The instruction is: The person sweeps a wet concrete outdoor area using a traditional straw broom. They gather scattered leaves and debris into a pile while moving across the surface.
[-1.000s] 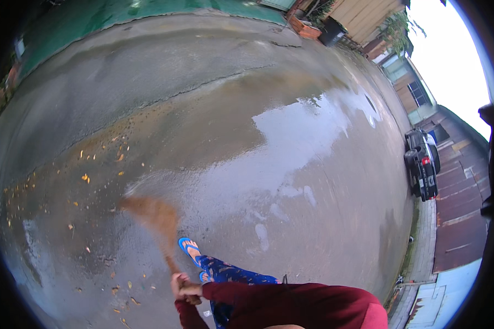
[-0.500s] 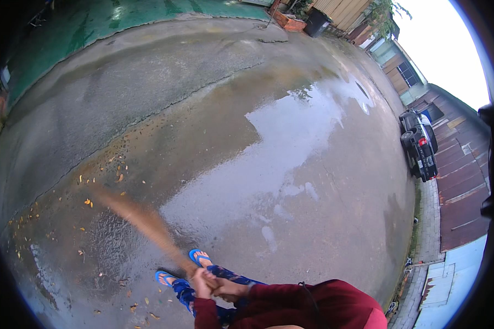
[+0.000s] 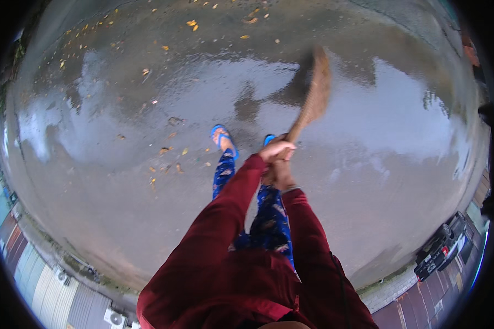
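Note:
A brown straw broom (image 3: pixel 316 90) reaches forward from my hands, its bristle head over the wet ground ahead and to the right of my feet. My left hand (image 3: pixel 276 149) is closed around the handle close to the bristles. Just below it, my right hand (image 3: pixel 283 174) is closed on the same handle. Most of the handle is hidden by my hands and wrists. The bristle tips are smeared by motion, and whether they touch the ground I cannot tell.
I stand in blue flip-flops (image 3: pixel 225 140) on wet concrete. A broad puddle (image 3: pixel 389 115) lies ahead and right. Yellow leaves (image 3: pixel 192 24) are scattered at the far left, brown ones (image 3: pixel 166 150) beside my left foot. A dark vehicle (image 3: pixel 442 249) stands at the lower right.
The broom has swung from pointing far left to pointing ahead and slightly right, both hands still on it. The view has turned left, and my arms now reach forward.

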The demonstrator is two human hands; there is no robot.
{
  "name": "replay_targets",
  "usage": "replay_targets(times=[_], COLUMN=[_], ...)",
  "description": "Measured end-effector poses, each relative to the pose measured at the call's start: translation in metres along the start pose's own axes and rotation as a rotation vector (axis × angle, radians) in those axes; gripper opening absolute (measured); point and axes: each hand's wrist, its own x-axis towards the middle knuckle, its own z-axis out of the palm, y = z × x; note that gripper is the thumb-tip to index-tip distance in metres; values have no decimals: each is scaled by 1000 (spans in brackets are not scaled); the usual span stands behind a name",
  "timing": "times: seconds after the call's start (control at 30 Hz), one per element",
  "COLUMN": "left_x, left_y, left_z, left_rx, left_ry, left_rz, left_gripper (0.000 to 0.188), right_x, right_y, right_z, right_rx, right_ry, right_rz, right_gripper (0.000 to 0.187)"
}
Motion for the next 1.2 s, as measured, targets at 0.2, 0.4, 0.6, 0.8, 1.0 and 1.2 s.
replay_targets(times=[0.2, 0.4, 0.6, 0.8, 1.0, 1.2], left_x=[-207, -176, -78, 53, 128, -2], left_y=[-52, 11, 1, 38, 85, 80], left_z=[-96, -83, 33, 107, 23, -177], left_rx=[-650, -386, -288, -166, -10, -481], left_ry=[708, 1079, 739, 156, 100, 310], left_rz=[44, 503, 407, 120, 20, 167], left_gripper=[15, 12, 55, 42, 27, 18], right_x=[-23, 9, -75, -35, 91, 177], right_y=[94, -39, -90, -106, -126, -43], right_z=[175, 138, 35, -57, -65, 122], right_rx=[-1076, -289, 32, 108, 164, -665], right_ry=[-55, -650, -234, 317, 147, -154], right_rz=[-440, 365, 279, 152, 77, -109], right_gripper=[23, 20, 11, 7, 10, 21])
